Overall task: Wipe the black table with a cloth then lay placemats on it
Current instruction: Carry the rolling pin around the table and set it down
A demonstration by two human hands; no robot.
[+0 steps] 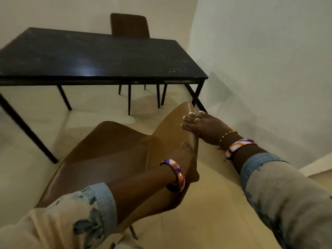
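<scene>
The black table (93, 56) stands ahead, its glossy top bare with faint streaks. No cloth or placemats are in view. Between me and the table is a brown chair (111, 151), turned with its seat toward the table. My right hand (203, 126) grips the top of its backrest, fingers wrapped over the edge. My left hand (185, 153) holds the same backrest lower down, partly hidden behind the edge.
A second brown chair (130, 25) is pushed in at the table's far side. A white wall (260, 60) runs close along the table's right end. The pale tiled floor (215, 203) lies around the near chair.
</scene>
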